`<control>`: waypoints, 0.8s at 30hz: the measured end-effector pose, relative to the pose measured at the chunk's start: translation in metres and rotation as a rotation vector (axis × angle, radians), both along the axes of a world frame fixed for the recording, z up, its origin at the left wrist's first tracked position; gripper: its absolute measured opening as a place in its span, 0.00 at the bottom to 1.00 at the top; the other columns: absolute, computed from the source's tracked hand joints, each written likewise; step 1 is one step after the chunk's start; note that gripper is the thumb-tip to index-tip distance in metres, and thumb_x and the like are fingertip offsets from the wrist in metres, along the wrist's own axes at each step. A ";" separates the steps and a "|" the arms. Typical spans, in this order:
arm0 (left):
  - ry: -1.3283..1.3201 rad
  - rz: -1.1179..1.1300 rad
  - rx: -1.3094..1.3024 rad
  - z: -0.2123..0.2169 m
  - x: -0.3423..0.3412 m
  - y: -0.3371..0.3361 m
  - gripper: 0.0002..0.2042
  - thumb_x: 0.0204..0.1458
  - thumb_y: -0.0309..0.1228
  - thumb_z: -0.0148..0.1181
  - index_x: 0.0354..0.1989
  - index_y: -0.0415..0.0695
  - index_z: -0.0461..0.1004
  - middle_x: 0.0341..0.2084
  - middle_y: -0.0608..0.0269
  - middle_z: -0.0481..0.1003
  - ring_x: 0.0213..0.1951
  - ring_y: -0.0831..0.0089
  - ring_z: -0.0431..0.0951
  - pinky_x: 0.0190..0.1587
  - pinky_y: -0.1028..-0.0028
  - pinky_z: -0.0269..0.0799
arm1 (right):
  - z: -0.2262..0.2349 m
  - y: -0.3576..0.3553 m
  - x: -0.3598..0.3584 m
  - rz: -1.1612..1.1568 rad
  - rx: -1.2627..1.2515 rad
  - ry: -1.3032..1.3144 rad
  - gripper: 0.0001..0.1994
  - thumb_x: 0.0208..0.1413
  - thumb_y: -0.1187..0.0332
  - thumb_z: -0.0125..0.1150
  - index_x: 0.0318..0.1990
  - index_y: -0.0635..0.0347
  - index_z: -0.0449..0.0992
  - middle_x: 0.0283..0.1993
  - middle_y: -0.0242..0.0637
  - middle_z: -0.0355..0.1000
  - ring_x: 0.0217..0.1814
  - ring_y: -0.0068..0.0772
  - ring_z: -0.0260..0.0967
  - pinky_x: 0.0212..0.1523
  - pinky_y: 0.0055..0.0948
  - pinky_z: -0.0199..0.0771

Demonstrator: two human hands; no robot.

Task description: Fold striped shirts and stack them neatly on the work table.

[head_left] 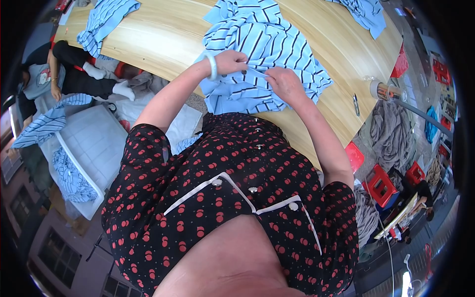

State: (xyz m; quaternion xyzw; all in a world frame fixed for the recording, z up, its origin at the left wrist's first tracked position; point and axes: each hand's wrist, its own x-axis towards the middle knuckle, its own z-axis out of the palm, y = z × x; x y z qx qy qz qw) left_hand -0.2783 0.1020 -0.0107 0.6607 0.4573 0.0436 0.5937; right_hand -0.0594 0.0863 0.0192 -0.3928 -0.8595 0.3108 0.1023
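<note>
A light blue garment with dark and white stripes (pixel 257 44) lies crumpled on the wooden table (pixel 163 29) in front of me. My left hand (pixel 230 63), with a pale bangle (pixel 212 67) round its wrist, is closed at a strip of the garment, fingers curled. On the other side of that strip, my right hand (pixel 286 85) pinches the cloth between thumb and fingers. The strip looks stretched between both hands. A small dark button (pixel 244 72) shows just below my left fingers. Part of the garment hangs toward my body at the table's near edge.
More striped cloth lies at the table's far left (pixel 105 22) and far right (pixel 363 15). Small snips (pixel 356 105) rest near the right edge, by a clear container (pixel 388 91). At left, a seated person (pixel 49 74) handles striped cloth beside a white crate (pixel 94 131). A red stool (pixel 381 185) stands right.
</note>
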 end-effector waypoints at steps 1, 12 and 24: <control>0.008 0.059 0.087 0.003 0.009 0.000 0.10 0.43 0.35 0.51 0.23 0.39 0.68 0.15 0.68 0.66 0.21 0.81 0.62 0.25 0.79 0.59 | 0.001 -0.001 0.000 -0.022 0.003 0.001 0.05 0.42 0.70 0.51 0.26 0.61 0.71 0.23 0.42 0.67 0.27 0.42 0.65 0.29 0.36 0.63; 0.134 -0.226 0.403 -0.021 0.048 0.014 0.12 0.36 0.36 0.55 0.24 0.39 0.68 0.21 0.52 0.69 0.25 0.60 0.68 0.29 0.70 0.62 | 0.003 -0.003 -0.003 0.046 -0.038 -0.130 0.05 0.41 0.70 0.50 0.25 0.59 0.72 0.22 0.39 0.67 0.28 0.38 0.64 0.33 0.33 0.58; 0.040 -0.011 0.249 -0.002 0.041 0.017 0.13 0.41 0.38 0.50 0.26 0.38 0.70 0.24 0.46 0.70 0.30 0.53 0.69 0.34 0.65 0.63 | 0.005 0.001 -0.009 -0.069 0.122 0.033 0.05 0.43 0.75 0.46 0.26 0.62 0.69 0.22 0.40 0.65 0.28 0.39 0.63 0.33 0.34 0.58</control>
